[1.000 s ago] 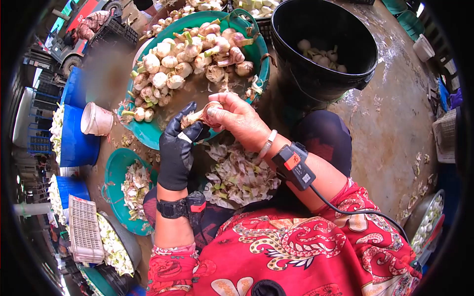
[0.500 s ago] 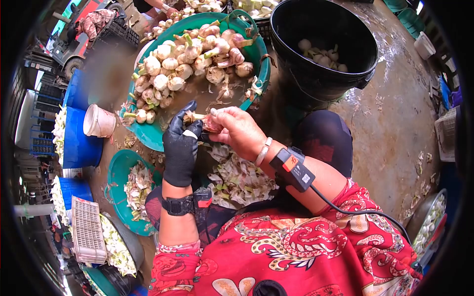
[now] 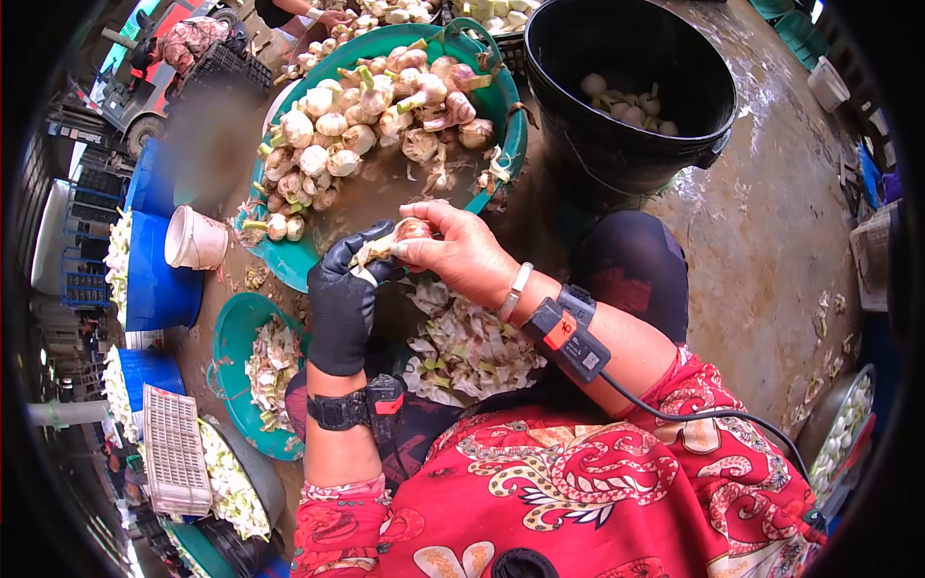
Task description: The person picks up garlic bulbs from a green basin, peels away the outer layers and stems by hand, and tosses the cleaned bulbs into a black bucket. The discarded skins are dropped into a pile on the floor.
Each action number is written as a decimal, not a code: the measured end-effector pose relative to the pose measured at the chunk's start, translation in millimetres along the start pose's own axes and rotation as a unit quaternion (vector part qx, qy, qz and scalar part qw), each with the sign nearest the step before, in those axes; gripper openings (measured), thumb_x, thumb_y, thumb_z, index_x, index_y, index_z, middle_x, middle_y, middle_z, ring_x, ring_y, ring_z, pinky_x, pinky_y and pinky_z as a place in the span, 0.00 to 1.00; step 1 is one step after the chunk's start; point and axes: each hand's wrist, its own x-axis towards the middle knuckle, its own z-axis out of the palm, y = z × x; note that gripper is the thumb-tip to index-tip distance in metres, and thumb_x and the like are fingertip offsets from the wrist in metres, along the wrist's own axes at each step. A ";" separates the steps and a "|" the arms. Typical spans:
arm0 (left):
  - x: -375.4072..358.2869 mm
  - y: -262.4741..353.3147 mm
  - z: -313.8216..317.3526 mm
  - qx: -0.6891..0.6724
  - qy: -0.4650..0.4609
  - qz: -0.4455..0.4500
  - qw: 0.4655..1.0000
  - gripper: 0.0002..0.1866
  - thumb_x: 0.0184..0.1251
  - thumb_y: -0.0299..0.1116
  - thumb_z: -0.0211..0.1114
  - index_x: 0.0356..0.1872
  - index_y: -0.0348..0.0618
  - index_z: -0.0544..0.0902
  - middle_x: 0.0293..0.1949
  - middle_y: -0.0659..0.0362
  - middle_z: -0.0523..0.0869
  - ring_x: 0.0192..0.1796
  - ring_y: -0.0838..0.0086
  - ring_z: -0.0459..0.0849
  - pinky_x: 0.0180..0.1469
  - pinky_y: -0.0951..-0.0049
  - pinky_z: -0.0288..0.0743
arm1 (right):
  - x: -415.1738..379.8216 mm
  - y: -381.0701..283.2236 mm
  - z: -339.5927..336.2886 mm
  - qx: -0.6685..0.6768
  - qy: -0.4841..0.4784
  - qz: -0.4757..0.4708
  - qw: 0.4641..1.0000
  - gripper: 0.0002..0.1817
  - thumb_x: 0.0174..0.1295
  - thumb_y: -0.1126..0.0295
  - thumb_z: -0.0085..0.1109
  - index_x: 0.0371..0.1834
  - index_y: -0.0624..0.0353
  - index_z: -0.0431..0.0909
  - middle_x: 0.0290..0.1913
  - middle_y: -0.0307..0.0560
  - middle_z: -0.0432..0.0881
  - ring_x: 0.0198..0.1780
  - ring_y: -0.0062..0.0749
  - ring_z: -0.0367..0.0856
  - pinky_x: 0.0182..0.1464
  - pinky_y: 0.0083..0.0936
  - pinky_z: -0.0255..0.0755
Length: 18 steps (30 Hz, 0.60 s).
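My left hand, in a black glove, pinches the pale stem and loose skin of a garlic bulb. My bare right hand holds the reddish bulb itself between thumb and fingers, so the two hands meet at it. They are just below the near rim of a large green basin that holds a heap of garlic bulbs. Peeled skins lie in a pile beneath my hands, near my lap.
A black bucket with some bulbs stands beyond my right knee. On the left are a smaller green basin of skins, a white bucket, blue tubs and a crate. Other people work at the top left.
The bulb has turned, and its red-brown side now shows in my right fingers. My left hand has moved slightly down and left, with its fingers curled closer around the stem.
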 end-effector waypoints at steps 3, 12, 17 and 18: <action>-5.1 3.8 -5.0 -0.007 -0.028 -0.011 1.000 0.15 0.60 0.19 0.62 0.50 0.32 0.80 0.48 0.52 0.84 0.48 0.71 0.83 0.52 0.70 0.80 | 1.6 -3.4 -9.2 0.030 -0.076 0.026 0.996 0.25 0.63 0.74 0.61 0.62 0.71 0.66 0.42 0.42 0.78 0.42 0.24 0.78 0.47 0.24 0.74; -13.8 5.4 -2.8 -0.369 0.004 -0.073 0.927 0.21 0.67 0.27 0.58 0.59 0.32 0.70 0.51 0.46 0.79 0.51 0.63 0.81 0.52 0.67 0.79 | 0.7 -18.2 -10.9 0.240 -0.196 0.073 0.948 0.28 0.58 0.74 0.62 0.64 0.64 0.67 0.46 0.47 0.80 0.44 0.27 0.80 0.44 0.25 0.78; -13.7 2.9 -5.0 -0.322 -0.014 -0.065 0.944 0.20 0.67 0.26 0.56 0.59 0.31 0.71 0.52 0.44 0.79 0.51 0.61 0.82 0.53 0.65 0.79 | 0.3 -18.3 -10.7 0.074 -0.101 0.057 0.991 0.24 0.57 0.75 0.60 0.58 0.62 0.70 0.45 0.50 0.81 0.39 0.30 0.82 0.38 0.24 0.79; -9.4 -1.0 -18.8 -0.383 0.009 -0.055 0.922 0.19 0.67 0.26 0.56 0.58 0.30 0.71 0.53 0.43 0.79 0.52 0.59 0.82 0.54 0.64 0.79 | 4.3 -17.8 -17.9 0.188 -0.155 0.059 0.968 0.25 0.56 0.76 0.61 0.59 0.61 0.70 0.45 0.50 0.81 0.37 0.31 0.83 0.36 0.23 0.78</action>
